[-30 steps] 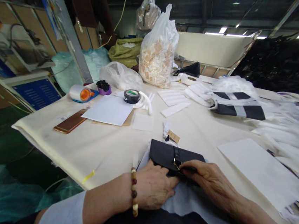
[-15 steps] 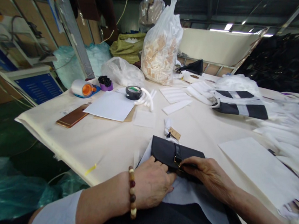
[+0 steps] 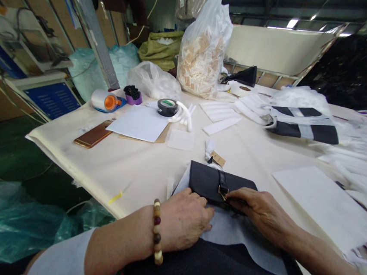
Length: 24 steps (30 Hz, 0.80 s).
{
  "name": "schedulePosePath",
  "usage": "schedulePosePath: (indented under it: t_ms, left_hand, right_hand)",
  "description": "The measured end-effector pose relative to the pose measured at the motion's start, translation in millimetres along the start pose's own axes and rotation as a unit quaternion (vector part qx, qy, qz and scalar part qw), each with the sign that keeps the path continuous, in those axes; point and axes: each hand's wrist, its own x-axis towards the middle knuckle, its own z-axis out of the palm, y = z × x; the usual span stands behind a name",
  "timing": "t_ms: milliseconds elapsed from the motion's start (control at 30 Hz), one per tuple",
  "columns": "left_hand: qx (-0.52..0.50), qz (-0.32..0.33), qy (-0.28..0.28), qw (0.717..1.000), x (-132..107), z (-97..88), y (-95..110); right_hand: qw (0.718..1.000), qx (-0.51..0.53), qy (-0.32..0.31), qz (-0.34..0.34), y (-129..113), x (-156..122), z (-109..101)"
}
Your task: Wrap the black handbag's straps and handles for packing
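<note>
Tall clear plastic bag (image 3: 201, 63), tied off upward, filled with brown and white scraps, standing at the far side of the tabletop (image 3: 155, 165); beside it a crumpled clear bag (image 3: 156, 81), contents unclear. Green sack (image 3: 159, 53), white matter at its mouth. Purple holder (image 3: 134, 100), heaped with small black pieces. Black bag (image 3: 205, 182), its flap lying at the near edge over a pale sheet (image 3: 242, 236); strap (image 3: 221, 178) and gold buckle (image 3: 223, 189) on the front. Hands: right hand (image 3: 254, 209) pinched narrow on the strap at the buckle; left hand (image 3: 185, 220) bent against the flap's lower left edge, its grip impossible to tell. Further items: phone (image 3: 92, 135), white paper (image 3: 139, 123), black tape roll (image 3: 167, 107), clear roll with orange core (image 3: 104, 101), white strips (image 3: 222, 126), brown tag (image 3: 218, 158) just beyond the flap, wrapped black piece (image 3: 303, 129) at right, large white sheet (image 3: 319, 207) near the right forearm. The hands cover the flap's lower edge and the strap's end. Hanging bag (image 3: 190, 4), cut off above; dark leather (image 3: 216, 270), cut off below, its join with the flap hidden by the pale sheet.
</note>
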Motion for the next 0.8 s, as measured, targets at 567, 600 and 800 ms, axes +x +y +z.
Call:
schedulePosePath:
  t_ms: [567, 600, 800]
  left_hand:
    - [0.013, -0.003, 0.034, 0.999, -5, 10.0, 6]
    - [0.005, -0.005, 0.034, 0.999, -7, 8.4, 6]
    - [-0.012, 0.006, 0.014, 1.0, -16, -1.7, 19]
  right_hand:
    - [0.997, -0.061, 0.008, -0.047, -10, -4, 15]
    - [0.994, -0.088, -0.001, -0.058, -11, -4, 17]
    - [0.984, -0.149, -0.014, -0.098, -15, -6, 19]
